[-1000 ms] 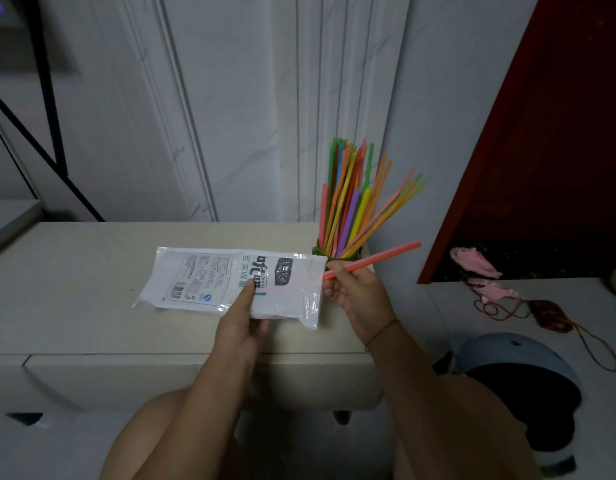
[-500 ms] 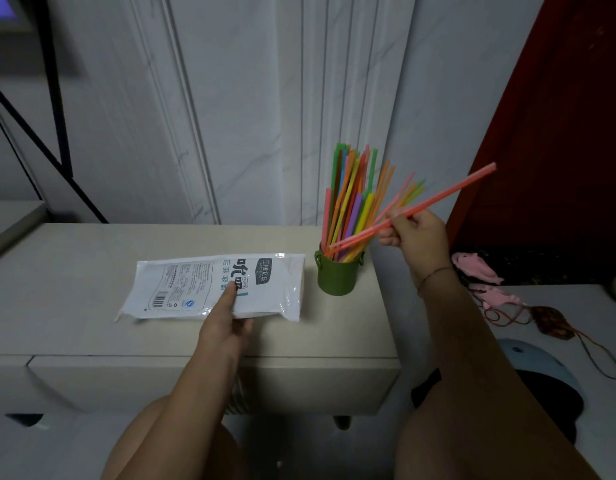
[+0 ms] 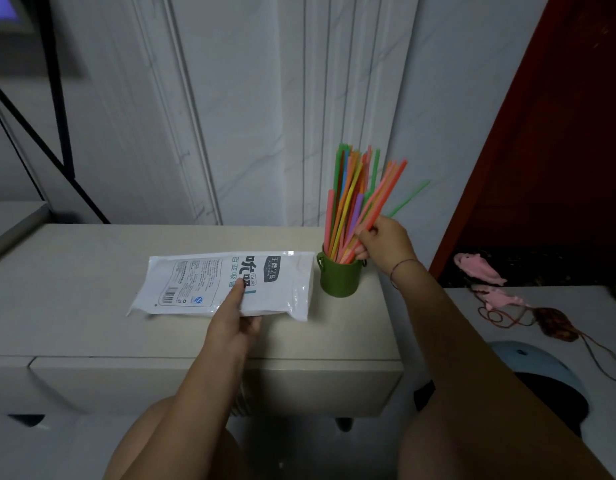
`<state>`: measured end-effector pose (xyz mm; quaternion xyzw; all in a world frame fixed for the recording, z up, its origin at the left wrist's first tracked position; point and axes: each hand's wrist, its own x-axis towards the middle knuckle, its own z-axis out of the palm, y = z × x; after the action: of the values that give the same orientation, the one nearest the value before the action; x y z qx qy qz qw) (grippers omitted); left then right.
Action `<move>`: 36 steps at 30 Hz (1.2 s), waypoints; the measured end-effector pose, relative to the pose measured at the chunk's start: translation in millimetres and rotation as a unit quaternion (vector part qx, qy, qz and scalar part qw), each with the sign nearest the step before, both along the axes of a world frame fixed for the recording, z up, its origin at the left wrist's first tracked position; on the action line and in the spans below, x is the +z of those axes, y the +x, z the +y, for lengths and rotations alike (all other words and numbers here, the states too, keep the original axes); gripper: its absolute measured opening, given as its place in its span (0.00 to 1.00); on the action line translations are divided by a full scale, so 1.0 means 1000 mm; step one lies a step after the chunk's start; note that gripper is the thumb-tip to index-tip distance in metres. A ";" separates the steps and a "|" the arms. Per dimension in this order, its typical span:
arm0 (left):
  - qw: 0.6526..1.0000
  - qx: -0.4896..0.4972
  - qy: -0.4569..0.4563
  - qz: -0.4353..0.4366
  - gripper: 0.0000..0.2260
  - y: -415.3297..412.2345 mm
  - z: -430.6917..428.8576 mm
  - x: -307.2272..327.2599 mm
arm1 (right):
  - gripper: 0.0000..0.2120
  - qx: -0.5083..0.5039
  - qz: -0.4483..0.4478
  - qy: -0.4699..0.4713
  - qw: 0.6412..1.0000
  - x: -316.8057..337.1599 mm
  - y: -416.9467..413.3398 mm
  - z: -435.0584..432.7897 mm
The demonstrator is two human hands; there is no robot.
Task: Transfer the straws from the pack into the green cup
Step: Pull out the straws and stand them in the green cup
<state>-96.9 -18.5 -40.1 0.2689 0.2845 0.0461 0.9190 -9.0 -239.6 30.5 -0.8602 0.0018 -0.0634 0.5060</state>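
Observation:
A white plastic straw pack (image 3: 227, 284) lies flat on the beige cabinet top (image 3: 74, 289), its open end facing right. My left hand (image 3: 232, 322) grips the pack's near edge, with the forefinger pressed on top. Just right of the pack stands the green cup (image 3: 339, 277), holding several coloured straws (image 3: 349, 199) that fan upward. My right hand (image 3: 386, 242) is at the cup's right rim, pinching a pink-red straw (image 3: 382, 195) whose lower end sits in the cup.
The cup stands close to the cabinet's right edge. A white panelled wall rises right behind it. To the right is a lower white surface with pink fish-shaped items (image 3: 479, 268), a brown pouch on a cord (image 3: 555, 325) and a light blue helmet (image 3: 535, 368). My knees are below.
My right hand pulled the pink-red straw out of the pack, lifted it to the right, then swung it upright with its lower end in the cup. My left hand stayed on the pack.

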 end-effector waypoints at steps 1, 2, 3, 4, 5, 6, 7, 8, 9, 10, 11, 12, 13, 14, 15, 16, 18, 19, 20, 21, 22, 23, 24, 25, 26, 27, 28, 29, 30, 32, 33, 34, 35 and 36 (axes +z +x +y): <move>1.000 -0.001 -0.002 -0.001 0.08 0.000 0.000 0.000 | 0.09 0.003 0.009 -0.007 1.000 -0.003 0.000 0.002; 1.000 -0.002 -0.003 -0.001 0.08 0.000 -0.001 0.000 | 0.09 0.004 0.015 -0.011 1.000 -0.006 0.000 0.003; 1.000 -0.002 -0.005 -0.001 0.08 0.000 -0.001 -0.001 | 0.08 0.005 0.020 -0.012 1.000 -0.008 0.000 0.004; 1.000 -0.002 -0.007 0.001 0.08 0.000 -0.002 -0.001 | 0.08 0.005 0.021 -0.012 1.000 -0.010 0.000 0.005; 1.000 -0.002 -0.008 0.002 0.08 0.000 -0.003 -0.001 | 0.08 0.007 0.022 -0.010 1.000 -0.011 0.000 0.006; 1.000 -0.002 -0.010 0.004 0.07 0.000 -0.003 -0.001 | 0.08 0.008 0.023 -0.005 1.000 -0.012 -0.001 0.007; 1.000 -0.002 -0.012 0.005 0.07 0.000 -0.003 -0.002 | 0.06 0.010 0.023 0.004 1.000 -0.012 -0.001 0.007; 1.000 -0.003 -0.014 0.005 0.07 0.000 -0.003 -0.002 | 0.06 0.010 0.022 0.018 1.000 -0.013 -0.002 0.007; 1.000 -0.003 -0.015 0.005 0.06 0.000 -0.003 -0.002 | 0.07 0.003 0.017 0.034 0.999 -0.013 -0.003 0.007; 1.000 -0.003 -0.018 0.005 0.06 0.000 -0.003 -0.003 | 0.08 -0.010 0.007 0.051 0.999 -0.014 -0.004 0.007; 1.000 -0.002 -0.020 0.005 0.06 0.000 -0.003 -0.003 | 0.08 -0.027 -0.008 0.068 0.997 -0.015 -0.006 0.006; 1.000 -0.001 -0.021 0.003 0.06 0.000 -0.002 -0.003 | 0.07 -0.046 -0.025 0.084 0.995 -0.016 -0.007 0.005; 1.000 0.000 -0.021 0.001 0.05 -0.001 -0.002 -0.003 | 0.05 -0.064 -0.043 0.092 0.993 -0.016 -0.009 0.004; 1.000 -0.001 -0.020 -0.001 0.05 -0.001 -0.002 -0.003 | 0.05 -0.081 -0.058 0.091 0.991 -0.017 -0.010 0.003; 1.000 -0.004 -0.019 -0.003 0.04 -0.001 -0.002 -0.003 | 0.06 -0.097 -0.068 0.080 0.990 -0.018 -0.010 0.002; 1.000 -0.008 -0.018 -0.005 0.04 -0.001 -0.002 -0.002 | 0.07 -0.110 -0.072 0.068 0.989 -0.019 -0.010 0.002; 1.000 -0.015 -0.017 -0.008 0.04 -0.002 -0.003 -0.002 | 0.09 -0.131 -0.071 0.050 0.988 -0.020 -0.009 0.002; 1.000 -0.017 -0.017 -0.009 0.04 -0.002 -0.003 -0.001 | 0.09 -0.137 -0.067 0.046 0.987 -0.020 -0.008 0.002; 1.000 -0.020 -0.017 -0.010 0.04 -0.003 -0.003 -0.001 | 0.10 -0.140 -0.062 0.045 0.987 -0.020 -0.008 0.002; 1.000 -0.022 -0.017 -0.011 0.04 -0.004 -0.002 0.000 | 0.10 -0.142 -0.058 0.046 0.987 -0.021 -0.007 0.002; 1.000 -0.023 -0.018 -0.012 0.04 -0.005 -0.002 0.000 | 0.11 -0.144 -0.054 0.047 0.987 -0.021 -0.008 0.001; 0.999 -0.024 -0.020 -0.013 0.05 -0.005 -0.002 0.001 | 0.11 -0.146 -0.052 0.048 0.987 -0.021 -0.009 0.001; 0.999 -0.025 -0.023 -0.014 0.05 -0.006 -0.002 0.002 | 0.12 -0.148 -0.052 0.047 0.986 -0.022 -0.010 0.001; 0.999 -0.026 -0.025 -0.014 0.05 -0.006 -0.002 0.003 | 0.13 -0.149 -0.052 0.048 0.986 -0.023 -0.012 0.001; 0.999 -0.027 -0.026 -0.013 0.05 -0.006 -0.002 0.004 | 0.14 -0.147 -0.048 0.049 0.987 -0.024 -0.014 0.001; 0.999 -0.029 -0.025 -0.012 0.05 -0.006 -0.002 0.005 | 0.15 -0.143 -0.040 0.053 0.987 -0.026 -0.017 0.001; 0.999 -0.032 -0.024 -0.011 0.05 -0.006 -0.002 0.006 | 0.16 -0.136 -0.027 0.060 0.989 -0.027 -0.020 0.001; 0.999 -0.035 -0.023 -0.011 0.05 -0.006 -0.001 0.006 | 0.17 -0.124 -0.014 0.070 0.990 -0.028 -0.024 0.002; 0.999 -0.037 -0.023 -0.012 0.05 -0.007 -0.002 0.007 | 0.17 -0.111 -0.002 0.081 0.990 -0.029 -0.028 0.002; 0.999 -0.039 -0.023 -0.014 0.06 -0.007 -0.003 0.008 | 0.16 -0.084 0.020 0.109 0.990 -0.029 -0.037 0.005; 0.999 -0.041 -0.021 -0.017 0.06 -0.008 -0.004 0.009 | 0.16 -0.066 0.037 0.131 0.989 -0.029 -0.042 0.007; 0.999 -0.042 -0.018 -0.021 0.07 -0.008 -0.005 0.010 | 0.15 -0.043 0.063 0.156 0.985 -0.029 -0.048 0.010; 0.999 -0.045 -0.012 -0.026 0.08 -0.009 -0.006 0.010 | 0.15 -0.015 0.097 0.181 0.979 -0.030 -0.054 0.013; 0.998 -0.051 -0.003 -0.032 0.09 -0.009 -0.008 0.012 | 0.14 0.017 0.133 0.203 0.970 -0.031 -0.059 0.017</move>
<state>-106.2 -26.3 -28.5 0.2781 0.2411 0.0072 0.9298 -68.1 -223.0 0.0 -0.7398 0.0678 0.0621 0.6665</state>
